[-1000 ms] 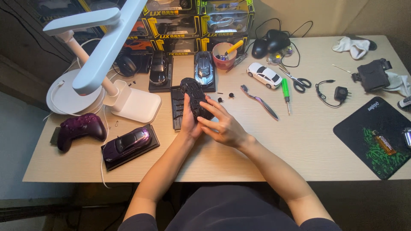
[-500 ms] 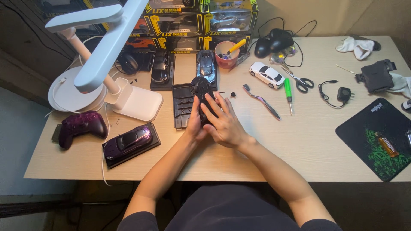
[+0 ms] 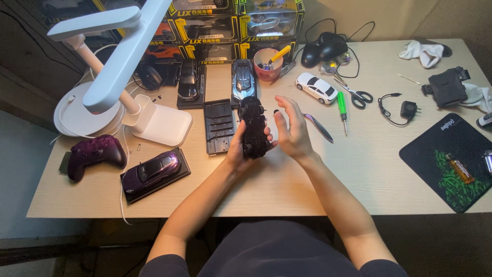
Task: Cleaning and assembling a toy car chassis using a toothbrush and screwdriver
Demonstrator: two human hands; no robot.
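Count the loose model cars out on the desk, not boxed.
5: black model car in left hand; purple car front left; black car and blue car at back; white car. Boxes may hide more.

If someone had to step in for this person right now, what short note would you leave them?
Left hand: holds the black toy car above the desk edge, underside facing up.
Right hand: open beside the car, fingers not gripping it.
Nearby: black base plate lies flat just left of the car; green screwdriver and scissors to the right.
Done: car is off its plate.
Left: cannot tell from this view.
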